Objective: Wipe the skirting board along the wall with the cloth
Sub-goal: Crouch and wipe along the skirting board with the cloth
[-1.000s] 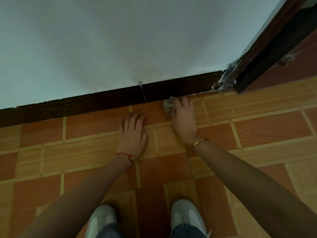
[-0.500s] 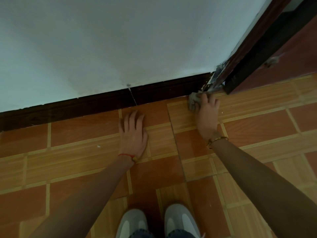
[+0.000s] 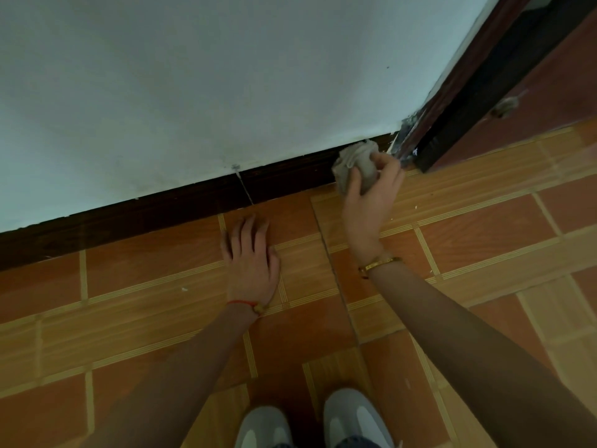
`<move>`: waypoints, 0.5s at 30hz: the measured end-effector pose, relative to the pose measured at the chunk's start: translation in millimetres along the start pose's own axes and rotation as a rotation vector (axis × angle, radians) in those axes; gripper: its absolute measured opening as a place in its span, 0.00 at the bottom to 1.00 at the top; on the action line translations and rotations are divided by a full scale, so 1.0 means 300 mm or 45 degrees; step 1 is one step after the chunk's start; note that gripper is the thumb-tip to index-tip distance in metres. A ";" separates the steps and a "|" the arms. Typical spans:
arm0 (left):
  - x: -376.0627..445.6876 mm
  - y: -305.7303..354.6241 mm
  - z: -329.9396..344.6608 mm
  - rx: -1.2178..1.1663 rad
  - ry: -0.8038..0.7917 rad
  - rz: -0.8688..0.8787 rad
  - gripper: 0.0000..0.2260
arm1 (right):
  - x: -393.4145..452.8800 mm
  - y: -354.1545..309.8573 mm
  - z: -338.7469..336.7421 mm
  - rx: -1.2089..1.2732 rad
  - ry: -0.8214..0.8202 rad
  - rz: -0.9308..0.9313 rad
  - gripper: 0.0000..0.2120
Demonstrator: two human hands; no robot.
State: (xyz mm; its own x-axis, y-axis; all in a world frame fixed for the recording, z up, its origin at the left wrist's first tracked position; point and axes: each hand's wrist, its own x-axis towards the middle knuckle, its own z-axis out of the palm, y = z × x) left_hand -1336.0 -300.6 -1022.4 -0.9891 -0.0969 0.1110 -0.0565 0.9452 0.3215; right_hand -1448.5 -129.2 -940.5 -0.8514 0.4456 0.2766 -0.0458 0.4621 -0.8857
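Grey, crumpled cloth (image 3: 357, 168) is gripped in the right hand (image 3: 368, 202) and pressed on the dark skirting board (image 3: 193, 205) at its right end, just beside the door frame (image 3: 452, 101), probably to clean the corner. Left hand (image 3: 250, 263) lies flat with straight fingers on the tiled floor (image 3: 484, 227), I think for support. Compared with half a second ago, the cloth is higher on the board and the palm is turned more to the side.
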 end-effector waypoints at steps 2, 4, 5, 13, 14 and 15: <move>0.000 0.001 -0.002 0.001 0.007 -0.006 0.23 | -0.006 -0.043 0.050 0.041 -0.038 -0.051 0.14; 0.000 -0.001 -0.001 0.001 0.011 -0.006 0.23 | -0.043 -0.078 0.093 0.081 -0.042 -0.028 0.15; 0.000 -0.002 0.000 0.003 0.010 -0.004 0.22 | -0.067 -0.088 0.108 0.092 -0.074 -0.037 0.16; 0.000 -0.008 0.004 -0.007 -0.002 -0.006 0.23 | -0.093 -0.062 0.117 0.056 -0.170 -0.106 0.14; -0.001 -0.009 0.003 -0.012 -0.007 -0.013 0.23 | -0.056 -0.044 0.100 0.037 -0.073 -0.020 0.14; 0.000 -0.009 0.002 -0.015 -0.011 -0.021 0.23 | -0.012 -0.023 0.083 0.008 0.038 0.065 0.14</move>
State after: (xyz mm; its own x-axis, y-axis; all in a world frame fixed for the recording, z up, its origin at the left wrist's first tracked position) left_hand -1335.8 -302.9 -1023.9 -0.9892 -0.1094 0.0976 -0.0709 0.9398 0.3344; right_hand -1458.2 -153.0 -944.5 -0.8369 0.4909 0.2422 -0.0066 0.4333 -0.9012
